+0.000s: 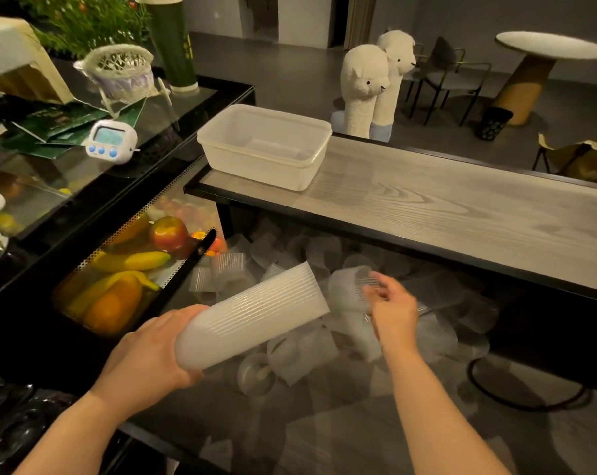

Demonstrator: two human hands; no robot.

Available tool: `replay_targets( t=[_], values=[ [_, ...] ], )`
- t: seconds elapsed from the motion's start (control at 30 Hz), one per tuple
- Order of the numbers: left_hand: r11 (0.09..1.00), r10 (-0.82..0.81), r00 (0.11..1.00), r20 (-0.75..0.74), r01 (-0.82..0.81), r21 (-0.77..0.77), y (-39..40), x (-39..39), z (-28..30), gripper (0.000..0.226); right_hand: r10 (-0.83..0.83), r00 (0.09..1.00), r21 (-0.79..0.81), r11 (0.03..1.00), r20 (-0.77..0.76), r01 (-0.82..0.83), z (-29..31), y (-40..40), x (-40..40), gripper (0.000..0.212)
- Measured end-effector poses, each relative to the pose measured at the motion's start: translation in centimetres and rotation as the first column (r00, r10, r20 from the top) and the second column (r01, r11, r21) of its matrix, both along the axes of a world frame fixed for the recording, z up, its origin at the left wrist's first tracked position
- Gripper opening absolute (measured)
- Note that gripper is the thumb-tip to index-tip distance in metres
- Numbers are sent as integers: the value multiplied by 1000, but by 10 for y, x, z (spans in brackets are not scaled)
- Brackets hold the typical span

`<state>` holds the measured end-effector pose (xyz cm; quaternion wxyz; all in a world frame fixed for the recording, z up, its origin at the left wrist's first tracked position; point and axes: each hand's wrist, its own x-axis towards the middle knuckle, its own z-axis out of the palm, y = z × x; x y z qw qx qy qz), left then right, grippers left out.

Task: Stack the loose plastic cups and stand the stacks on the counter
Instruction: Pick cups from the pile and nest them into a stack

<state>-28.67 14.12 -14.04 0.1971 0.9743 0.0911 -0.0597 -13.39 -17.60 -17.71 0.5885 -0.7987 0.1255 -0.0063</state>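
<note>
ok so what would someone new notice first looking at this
Probably the long stack of ribbed plastic cups at centre, gripped at its base by the left hand, with the right hand pinching a single cup at its open end. Next, the loose cups heaped below and two alpaca toys behind the wooden counter.

At twelve o'clock we see a grey floor and pale walls with dark doorways. At two o'clock stands a round white table on a fat yellow leg — dark chairs sit beside it. The room is dim — the light looks warm.
</note>
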Motion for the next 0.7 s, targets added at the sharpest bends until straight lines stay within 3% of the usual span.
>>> replay_targets(
  t=[0.07,0.13,0.27,0.43,0.57,0.7],
  values=[
    [1000,-22,1000,-22,23,2,-3,0,1,91,-13,999,389,920,-52,33,27,-9,-10,24],
    [999,-46,998,-40,46,-17,-9,0,2,90,103,987,514,858,-125,-24,47,-14,-22,21],
    [993,-118,990,-74,117,-17,-22,6,5,94,362,918,247,915,-160,-318,52,-22,-31,24],
    [988,-144,987,-68,147,48,-38,17,10,93,342,929,116,938,-139,-328,30,-16,-32,34],
    [988,-142,988,-65,146,57,-44,18,11,95,379,922,49,925,-81,-376,8,-18,-28,18],
    [994,-93,994,-50,95,48,-40,17,13,96,235,968,-260,933,-83,-249,-13,-39,1,34]
  ],
)
